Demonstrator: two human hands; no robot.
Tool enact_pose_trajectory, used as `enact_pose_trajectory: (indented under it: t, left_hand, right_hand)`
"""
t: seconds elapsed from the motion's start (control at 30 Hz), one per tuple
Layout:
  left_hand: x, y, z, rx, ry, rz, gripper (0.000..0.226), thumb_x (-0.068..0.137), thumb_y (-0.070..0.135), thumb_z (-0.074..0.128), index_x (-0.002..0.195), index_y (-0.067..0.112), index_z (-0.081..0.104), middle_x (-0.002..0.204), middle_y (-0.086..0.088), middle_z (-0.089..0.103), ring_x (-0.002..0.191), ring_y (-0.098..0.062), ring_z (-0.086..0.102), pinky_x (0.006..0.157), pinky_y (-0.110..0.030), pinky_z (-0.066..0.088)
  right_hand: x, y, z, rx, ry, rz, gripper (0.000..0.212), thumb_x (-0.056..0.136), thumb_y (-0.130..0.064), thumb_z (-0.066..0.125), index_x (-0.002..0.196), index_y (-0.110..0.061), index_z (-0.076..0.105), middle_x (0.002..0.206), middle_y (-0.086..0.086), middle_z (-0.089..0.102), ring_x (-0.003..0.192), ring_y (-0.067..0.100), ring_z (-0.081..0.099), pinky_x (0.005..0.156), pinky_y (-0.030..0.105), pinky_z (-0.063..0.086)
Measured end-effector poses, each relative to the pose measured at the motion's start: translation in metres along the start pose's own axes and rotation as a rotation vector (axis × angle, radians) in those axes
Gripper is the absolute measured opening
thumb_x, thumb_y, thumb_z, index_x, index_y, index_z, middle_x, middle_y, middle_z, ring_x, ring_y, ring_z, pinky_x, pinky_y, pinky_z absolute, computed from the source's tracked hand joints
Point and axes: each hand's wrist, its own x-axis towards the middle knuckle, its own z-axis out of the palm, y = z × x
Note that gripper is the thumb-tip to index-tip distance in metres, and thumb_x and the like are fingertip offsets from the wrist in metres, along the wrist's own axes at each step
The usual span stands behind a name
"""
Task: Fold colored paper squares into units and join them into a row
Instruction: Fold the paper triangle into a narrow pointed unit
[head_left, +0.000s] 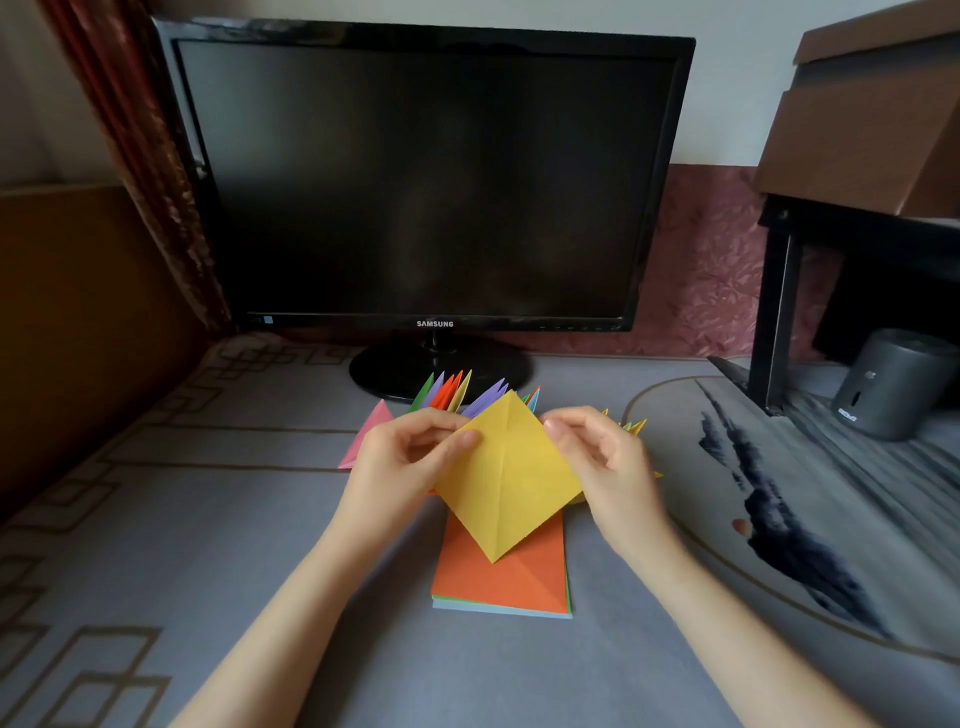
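A yellow paper square (506, 480) hangs point-down as a diamond, with a crease running down its middle. My left hand (400, 457) pinches its left corner and my right hand (597, 457) pinches its right corner. Under it on the table lies a stack of paper squares (498, 582) with an orange sheet on top. Behind my hands stands a row of joined folded units (457, 392) with green, purple, orange and yellow points sticking up; its right part is mostly hidden by my right hand. A pink folded piece (371, 428) lies at the left.
A black monitor (426, 176) on a round stand (389, 371) rises right behind the row. A grey cylinder (893, 384) and a black shelf leg (779, 312) stand at the right. The grey patterned tablecloth (208, 519) covers the table.
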Motion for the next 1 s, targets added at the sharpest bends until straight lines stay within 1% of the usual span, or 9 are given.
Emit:
enact_pose_trajectory:
  t: [0.1, 0.17, 0.23, 0.33, 0.43, 0.53, 0.73, 0.87, 1.0]
  left_hand:
    - [0.001, 0.000, 0.000, 0.015, 0.022, -0.016, 0.007, 0.086, 0.017, 0.066, 0.089, 0.012, 0.071, 0.076, 0.002, 0.071, 0.071, 0.000, 0.063, 0.055, -0.018, 0.049]
    - [0.002, -0.001, -0.001, 0.016, 0.038, -0.050, 0.007, 0.087, 0.020, 0.066, 0.091, 0.015, 0.070, 0.072, 0.008, 0.069, 0.069, 0.001, 0.062, 0.054, -0.024, 0.051]
    - [0.003, -0.003, -0.003, 0.014, 0.060, -0.083, 0.007, 0.088, 0.022, 0.065, 0.092, 0.018, 0.070, 0.072, 0.008, 0.069, 0.071, -0.003, 0.062, 0.057, -0.032, 0.054]
    - [0.005, -0.003, -0.005, -0.014, 0.083, -0.124, 0.007, 0.088, 0.024, 0.065, 0.092, 0.020, 0.069, 0.076, 0.004, 0.069, 0.072, -0.009, 0.063, 0.059, -0.036, 0.056]
    - [0.004, -0.003, -0.007, -0.035, 0.089, -0.140, 0.007, 0.088, 0.024, 0.065, 0.092, 0.021, 0.069, 0.078, 0.003, 0.070, 0.071, -0.010, 0.064, 0.058, -0.034, 0.055]
    - [0.004, -0.003, -0.007, -0.056, 0.082, -0.147, 0.007, 0.088, 0.022, 0.064, 0.093, 0.019, 0.069, 0.080, 0.002, 0.069, 0.071, -0.007, 0.064, 0.054, -0.029, 0.055]
    - [0.002, 0.002, -0.002, -0.145, -0.006, -0.131, 0.009, 0.091, 0.014, 0.059, 0.093, 0.009, 0.065, 0.077, -0.008, 0.071, 0.065, -0.022, 0.071, 0.050, -0.029, 0.056]
    - [0.000, 0.004, 0.000, -0.188, -0.089, -0.103, 0.014, 0.094, 0.013, 0.053, 0.093, 0.002, 0.061, 0.070, -0.008, 0.072, 0.065, -0.027, 0.072, 0.051, -0.028, 0.055]
    - [-0.002, 0.006, 0.004, -0.191, -0.141, -0.106, 0.020, 0.096, 0.018, 0.047, 0.091, 0.004, 0.060, 0.071, -0.013, 0.071, 0.066, -0.029, 0.072, 0.052, -0.029, 0.055]
  right_hand:
    - [-0.001, -0.004, -0.003, 0.013, -0.045, -0.091, 0.029, 0.096, -0.013, 0.038, 0.110, -0.018, 0.062, 0.104, -0.005, 0.068, 0.096, 0.010, 0.061, 0.081, 0.019, 0.045]
    - [-0.001, -0.006, -0.005, -0.067, -0.120, -0.172, 0.051, 0.079, 0.004, 0.029, 0.109, -0.019, 0.063, 0.118, -0.002, 0.061, 0.106, 0.013, 0.057, 0.087, 0.022, 0.043]
    - [-0.002, -0.006, -0.005, -0.180, -0.210, -0.218, 0.064, 0.065, 0.011, 0.029, 0.103, -0.024, 0.067, 0.133, -0.006, 0.050, 0.120, 0.012, 0.047, 0.100, 0.018, 0.034]
    - [-0.006, -0.002, -0.003, -0.345, -0.342, -0.223, 0.075, 0.063, 0.015, 0.034, 0.106, -0.036, 0.067, 0.145, -0.018, 0.029, 0.132, 0.004, 0.029, 0.105, 0.008, 0.020]
    - [-0.007, 0.002, -0.002, -0.428, -0.402, -0.224, 0.072, 0.069, 0.014, 0.049, 0.110, -0.043, 0.065, 0.148, -0.023, 0.017, 0.135, -0.001, 0.018, 0.105, 0.004, 0.012]
    - [-0.004, 0.002, -0.004, -0.420, -0.359, -0.241, 0.049, 0.072, -0.007, 0.068, 0.104, -0.044, 0.068, 0.147, -0.024, 0.023, 0.135, 0.002, 0.022, 0.105, 0.005, 0.015]
    - [-0.002, 0.000, -0.001, -0.266, -0.235, -0.161, 0.014, 0.077, -0.034, 0.070, 0.088, -0.030, 0.076, 0.121, -0.015, 0.057, 0.116, 0.006, 0.046, 0.097, 0.013, 0.030]
    - [-0.003, -0.002, 0.001, -0.040, -0.175, 0.003, 0.001, 0.080, -0.019, 0.071, 0.079, -0.019, 0.071, 0.079, -0.008, 0.065, 0.076, 0.007, 0.059, 0.072, 0.021, 0.044]
    - [-0.003, -0.004, 0.003, 0.065, -0.079, 0.090, 0.016, 0.082, -0.005, 0.069, 0.089, -0.015, 0.059, 0.070, 0.005, 0.064, 0.055, 0.018, 0.062, 0.053, 0.027, 0.047]
